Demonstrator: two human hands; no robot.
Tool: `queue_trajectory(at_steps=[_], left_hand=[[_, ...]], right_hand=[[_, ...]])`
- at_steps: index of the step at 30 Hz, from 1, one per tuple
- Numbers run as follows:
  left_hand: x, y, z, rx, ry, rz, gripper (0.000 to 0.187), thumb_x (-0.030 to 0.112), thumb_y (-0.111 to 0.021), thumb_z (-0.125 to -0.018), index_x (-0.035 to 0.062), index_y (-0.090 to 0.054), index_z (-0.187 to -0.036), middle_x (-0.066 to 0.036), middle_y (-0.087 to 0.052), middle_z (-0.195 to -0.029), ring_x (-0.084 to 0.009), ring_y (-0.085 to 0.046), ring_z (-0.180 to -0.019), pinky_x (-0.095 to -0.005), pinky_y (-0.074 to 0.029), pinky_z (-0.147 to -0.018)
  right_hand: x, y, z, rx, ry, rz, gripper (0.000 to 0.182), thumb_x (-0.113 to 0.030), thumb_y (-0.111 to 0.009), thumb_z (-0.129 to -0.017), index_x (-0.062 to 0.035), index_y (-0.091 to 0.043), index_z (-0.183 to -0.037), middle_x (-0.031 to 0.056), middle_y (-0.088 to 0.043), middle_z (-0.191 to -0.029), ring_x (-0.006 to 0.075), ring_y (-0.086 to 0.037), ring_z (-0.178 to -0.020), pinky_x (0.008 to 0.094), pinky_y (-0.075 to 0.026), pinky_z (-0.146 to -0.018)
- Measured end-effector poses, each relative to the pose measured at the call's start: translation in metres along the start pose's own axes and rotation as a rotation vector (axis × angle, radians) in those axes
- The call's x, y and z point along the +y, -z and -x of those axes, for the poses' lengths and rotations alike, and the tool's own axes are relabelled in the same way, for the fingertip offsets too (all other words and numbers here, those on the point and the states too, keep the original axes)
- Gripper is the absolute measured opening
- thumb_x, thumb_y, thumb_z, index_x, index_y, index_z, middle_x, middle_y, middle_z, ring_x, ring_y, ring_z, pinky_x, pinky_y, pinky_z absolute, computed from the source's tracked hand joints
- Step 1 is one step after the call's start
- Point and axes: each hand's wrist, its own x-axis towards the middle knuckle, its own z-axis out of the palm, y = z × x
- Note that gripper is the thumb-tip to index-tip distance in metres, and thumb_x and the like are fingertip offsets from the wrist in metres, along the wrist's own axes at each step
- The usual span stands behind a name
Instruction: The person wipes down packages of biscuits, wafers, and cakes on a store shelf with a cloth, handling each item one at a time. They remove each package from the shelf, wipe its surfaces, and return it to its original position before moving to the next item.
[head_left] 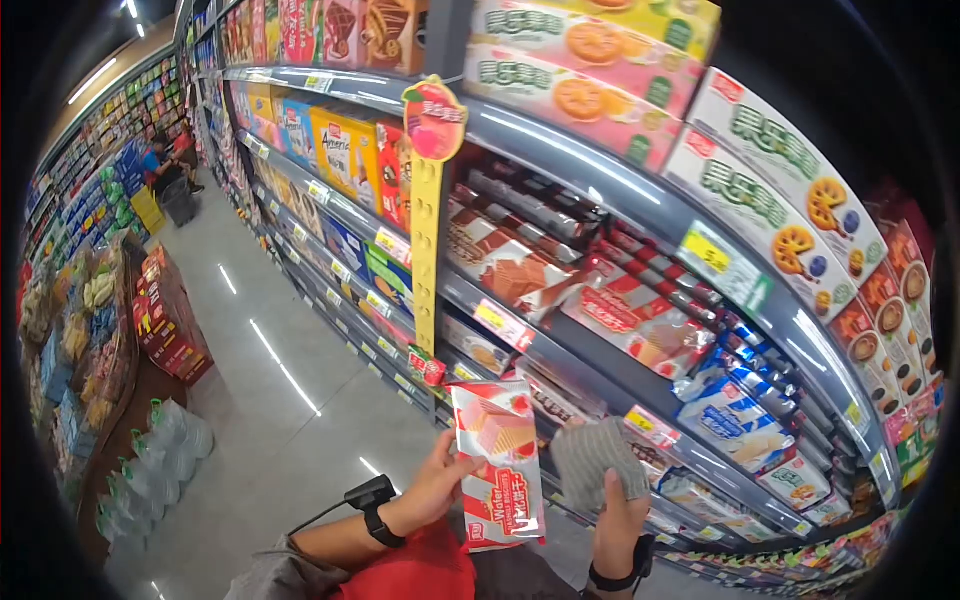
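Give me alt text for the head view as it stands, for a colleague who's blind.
A left hand holds a red-and-white wafer packet and a right hand a gray cloth, before supermarket shelves stocked with packaged snacks. The aisle floor stretches away at left, with another person in the distance.

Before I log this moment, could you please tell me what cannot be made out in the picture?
In the head view:
- Back of the red-and-white wafer packet: faces away; the left hand also covers part of one edge.
- Underside of the grey ribbed cloth at the right hand: hidden by its upper side.
- Fine print on the yellow-and-white price label: too small.
- What the distant person is doing: too small.
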Motion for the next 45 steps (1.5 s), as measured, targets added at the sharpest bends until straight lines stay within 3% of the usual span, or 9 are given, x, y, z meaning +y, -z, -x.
queue_trajectory(at_steps=[5,11,18,21,23,29,35,42,45], left_hand=[[0.033,0.015,-0.002,-0.188,0.03,-0.295,0.067,0.001,-0.061,-0.099,0.0089,-0.025,-0.155,-0.012,-0.066,-0.124,-0.0173,-0.068,-0.107,-0.0319,-0.054,-0.093],[0.051,0.057,-0.017,-0.166,-0.008,0.036,0.062,0.003,-0.057,-0.099,0.0128,-0.032,-0.154,-0.009,-0.054,-0.144,-0.0228,-0.059,-0.126,-0.0353,-0.052,-0.1],[0.089,0.073,-0.033,-0.012,-0.094,0.191,0.067,-0.002,-0.048,-0.085,0.0063,-0.036,-0.151,-0.013,-0.053,-0.145,-0.0277,-0.054,-0.132,-0.0435,-0.044,-0.111],[0.094,0.085,-0.046,-0.044,-0.139,0.273,0.064,0.004,-0.045,-0.085,0.0047,-0.04,-0.149,-0.015,-0.056,-0.143,-0.0299,-0.056,-0.13,-0.0468,-0.04,-0.114],[0.092,0.097,-0.054,-0.068,-0.055,0.337,0.058,0.01,-0.046,-0.091,0.0057,-0.042,-0.148,-0.014,-0.057,-0.141,-0.0299,-0.057,-0.129,-0.0474,-0.04,-0.114],[0.087,0.069,-0.06,-0.162,0.247,0.364,0.062,0.056,-0.039,-0.104,0.0099,-0.048,-0.145,-0.011,-0.063,-0.134,-0.0299,-0.062,-0.121,-0.0482,-0.045,-0.108],[0.073,0.026,-0.069,-0.194,0.386,0.233,0.067,0.061,-0.029,-0.106,0.0138,-0.041,-0.151,-0.009,-0.056,-0.142,-0.0257,-0.057,-0.127,-0.045,-0.049,-0.106],[0.035,0.105,-0.081,-0.317,0.506,0.291,0.05,0.043,-0.037,-0.11,0.0075,-0.048,-0.143,-0.015,-0.058,-0.135,-0.0265,-0.057,-0.125,-0.0441,-0.05,-0.105],[0.058,0.083,-0.071,-0.309,0.517,0.359,0.081,0.071,-0.033,-0.099,0.009,-0.043,-0.15,-0.017,-0.053,-0.143,-0.0328,-0.054,-0.13,-0.0491,-0.044,-0.112]], right_hand=[[0.008,-0.093,-0.027,-0.538,0.694,0.836,0.059,-0.004,-0.063,-0.083,-0.0072,-0.056,-0.142,0.0191,-0.047,-0.154,0.042,-0.039,-0.144,0.0527,-0.03,-0.119],[0.031,-0.146,-0.006,-0.683,0.751,1.07,0.058,-0.011,-0.061,-0.082,-0.0151,-0.059,-0.141,0.0077,-0.047,-0.155,0.0396,-0.035,-0.147,0.0614,-0.024,-0.119],[0.021,-0.139,-0.002,-0.976,0.613,0.929,0.052,-0.007,-0.065,-0.078,-0.0129,-0.065,-0.13,0.0037,-0.063,-0.139,0.0291,-0.051,-0.136,0.0519,-0.034,-0.117],[0.011,-0.114,-0.012,-0.933,0.457,0.838,0.045,-0.007,-0.067,-0.079,-0.0092,-0.067,-0.124,0.0096,-0.069,-0.127,0.0308,-0.062,-0.122,0.0481,-0.043,-0.11],[-0.01,-0.097,-0.01,-0.704,0.199,0.846,0.038,-0.006,-0.065,-0.085,-0.0063,-0.067,-0.123,0.0168,-0.07,-0.121,0.0349,-0.066,-0.111,0.0457,-0.048,-0.103],[-0.01,-0.088,-0.008,0.128,0.259,0.49,0.035,-0.008,-0.056,-0.096,0.0017,-0.061,-0.129,0.0174,-0.065,-0.127,0.031,-0.062,-0.119,0.0411,-0.045,-0.105],[-0.002,-0.161,-0.023,-0.593,0.524,0.679,0.05,-0.005,-0.061,-0.092,-0.0065,-0.056,-0.142,0.0152,-0.049,-0.153,0.0397,-0.037,-0.147,0.0483,-0.032,-0.119],[0.02,-0.148,-0.009,-1.024,0.427,0.568,0.047,-0.005,-0.071,-0.085,-0.0112,-0.064,-0.131,0.0022,-0.06,-0.144,0.0337,-0.038,-0.147,0.0506,-0.031,-0.119],[0.019,-0.134,-0.015,-1.107,0.361,0.534,0.045,-0.011,-0.066,-0.091,-0.01,-0.06,-0.135,0.0024,-0.053,-0.151,0.0332,-0.037,-0.147,0.0502,-0.032,-0.12]])
